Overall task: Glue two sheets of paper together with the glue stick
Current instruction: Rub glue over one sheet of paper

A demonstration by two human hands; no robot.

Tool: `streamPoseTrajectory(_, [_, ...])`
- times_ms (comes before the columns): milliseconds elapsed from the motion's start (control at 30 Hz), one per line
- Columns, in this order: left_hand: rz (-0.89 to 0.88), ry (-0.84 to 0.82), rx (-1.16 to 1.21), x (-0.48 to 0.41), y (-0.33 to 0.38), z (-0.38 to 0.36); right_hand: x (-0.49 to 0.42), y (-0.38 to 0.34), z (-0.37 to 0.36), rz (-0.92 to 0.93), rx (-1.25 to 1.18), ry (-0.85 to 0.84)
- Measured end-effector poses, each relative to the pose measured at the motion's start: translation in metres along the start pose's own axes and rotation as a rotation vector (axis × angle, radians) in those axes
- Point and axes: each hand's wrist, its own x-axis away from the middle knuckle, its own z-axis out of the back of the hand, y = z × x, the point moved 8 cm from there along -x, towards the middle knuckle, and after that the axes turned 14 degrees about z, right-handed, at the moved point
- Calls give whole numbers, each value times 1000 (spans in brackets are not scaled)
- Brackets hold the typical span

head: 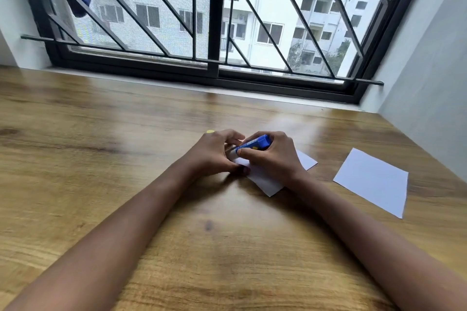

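Observation:
A small white sheet of paper [265, 179] lies on the wooden table [101, 134] under both hands. My right hand [273, 156] grips a blue glue stick [255, 143], tilted, its lower end pointing down-left toward the sheet. My left hand [214, 153] presses fingertips on the sheet's left part, holding it flat. The stick's tip is hidden between the two hands. A second white sheet [374, 182] lies flat to the right, apart from both hands.
A small yellow object [210, 131], perhaps the glue cap, sits just beyond my left hand. A barred window [214, 33] runs along the table's far edge and a grey wall [429, 58] closes the right side.

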Motion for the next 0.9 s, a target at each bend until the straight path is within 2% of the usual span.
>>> streamPoseTrajectory(200, [9, -4, 12, 1, 0, -1, -1, 7, 4, -31, 25, 37])
streamPoseTrajectory(500, [16, -10, 8, 2, 2, -1, -8, 1, 6, 22, 48, -55])
streamPoseTrajectory(900, [26, -8, -11, 3, 3, -1, -9, 6, 16, -6, 56, -28])
